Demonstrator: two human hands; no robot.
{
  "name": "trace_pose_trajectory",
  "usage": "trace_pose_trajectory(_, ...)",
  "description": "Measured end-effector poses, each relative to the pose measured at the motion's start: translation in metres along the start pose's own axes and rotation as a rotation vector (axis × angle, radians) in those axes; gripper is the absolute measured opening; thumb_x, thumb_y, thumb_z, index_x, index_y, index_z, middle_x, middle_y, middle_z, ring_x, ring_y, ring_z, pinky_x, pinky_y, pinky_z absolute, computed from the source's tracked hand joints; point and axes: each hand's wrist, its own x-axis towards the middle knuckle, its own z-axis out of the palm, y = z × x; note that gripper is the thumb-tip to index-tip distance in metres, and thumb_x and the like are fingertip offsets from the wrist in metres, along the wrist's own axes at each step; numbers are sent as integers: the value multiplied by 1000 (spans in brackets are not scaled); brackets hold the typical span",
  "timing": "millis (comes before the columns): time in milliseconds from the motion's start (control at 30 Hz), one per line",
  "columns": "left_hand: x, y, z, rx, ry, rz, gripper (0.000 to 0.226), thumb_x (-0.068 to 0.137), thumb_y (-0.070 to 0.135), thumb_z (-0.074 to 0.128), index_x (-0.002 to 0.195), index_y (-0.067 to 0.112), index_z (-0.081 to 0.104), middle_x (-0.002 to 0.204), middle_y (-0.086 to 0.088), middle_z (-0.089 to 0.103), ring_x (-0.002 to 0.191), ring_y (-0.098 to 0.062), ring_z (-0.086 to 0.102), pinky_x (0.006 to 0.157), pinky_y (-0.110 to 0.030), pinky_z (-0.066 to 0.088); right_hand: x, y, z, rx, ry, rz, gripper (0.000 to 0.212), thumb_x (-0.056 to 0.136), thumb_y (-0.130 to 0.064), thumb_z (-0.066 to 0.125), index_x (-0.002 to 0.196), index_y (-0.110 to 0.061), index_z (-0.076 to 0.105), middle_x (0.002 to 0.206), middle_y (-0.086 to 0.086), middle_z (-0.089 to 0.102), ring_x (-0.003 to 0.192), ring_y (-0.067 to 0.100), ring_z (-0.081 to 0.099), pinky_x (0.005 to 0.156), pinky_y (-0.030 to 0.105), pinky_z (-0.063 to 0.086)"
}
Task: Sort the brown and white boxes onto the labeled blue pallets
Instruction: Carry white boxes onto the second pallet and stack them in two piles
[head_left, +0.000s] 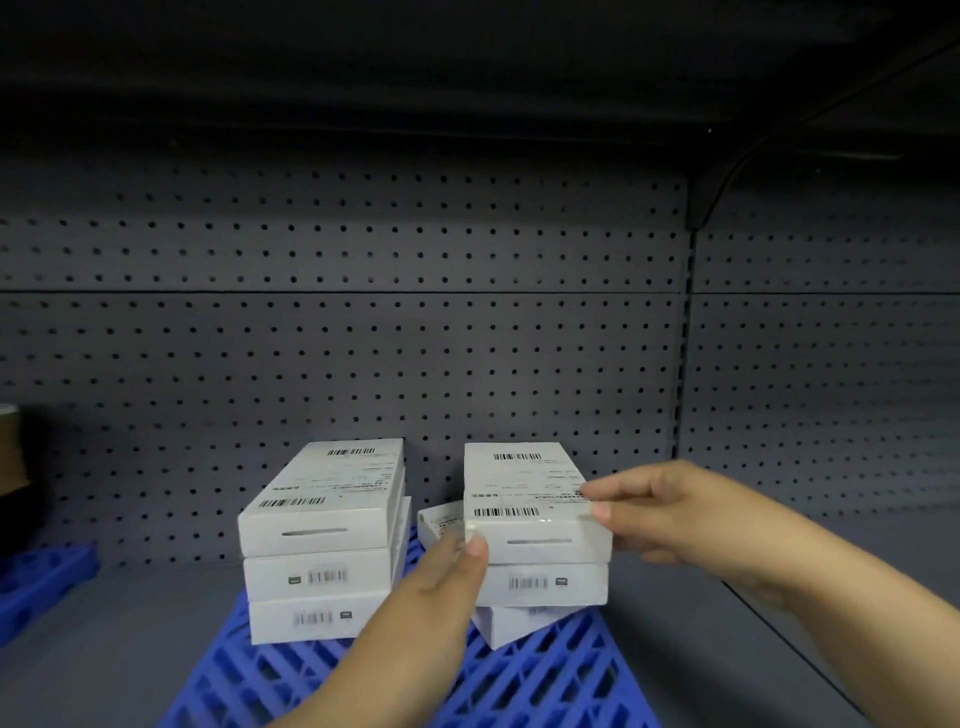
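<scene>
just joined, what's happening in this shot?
A person is stacking white boxes on a blue pallet set on a grey shelf. Both hands are on the top box of the right stack: the left hand at its near left corner, the right hand at its right edge. A three-high left stack stands beside it. The bottom box on the right sits skewed.

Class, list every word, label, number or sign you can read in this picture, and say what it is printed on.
No text is legible.
Top white box of the left stack: barcodes and print, too blurred.
Top white box of the right stack, held by both hands: barcodes and print, too blurred.
Lower boxes: barcodes and small icons only.
Blue pallet: no label visible.
</scene>
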Motion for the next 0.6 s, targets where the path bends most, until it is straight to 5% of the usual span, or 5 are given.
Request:
trace_pose_trajectory(167,-2,3,14,-2,15,86,89,51,85,48,131,46,43,139,18,45,131,-10,39,114,-39,25,12,13,-2,8,-43,-93,37,87,-21,62,122,-30,56,115,-16,65,96,-10,60,70,4,44)
trace_pose_trajectory(300,-2,9,18,54,47,38,82,56,88,45,131,53,39,140,23,42,131,-9,39,114,-38,24,26,37,-6,47,-105,-108,86,70,-37,78,142,-34,31,139,-12,48,123,0,47,104,23,38)
trace_pose_trajectory(367,1,8,17,112,136,1,74,67,82,38,134,51,36,140,25,38,132,-9,36,114,-39,24,32,46,-6,89,-177,-78,108,53,-49,82,145,-35,27,140,-7,49,123,4,49,108,30,36)
trace_pose_trajectory(500,11,8,17,66,112,-77,92,45,91,38,127,49,46,139,20,44,132,-8,35,115,-41,21,40,54,-5,293,-310,-145,59,73,-23,72,129,-29,52,122,-5,66,115,8,59,102,26,43)
trace_pose_trajectory(600,14,5,17,-15,127,-109,89,51,85,41,129,42,47,140,18,45,133,-8,35,115,-42,19,44,57,-5,302,-307,-197,47,78,-19,66,124,-22,57,121,-6,66,116,8,58,104,27,41)
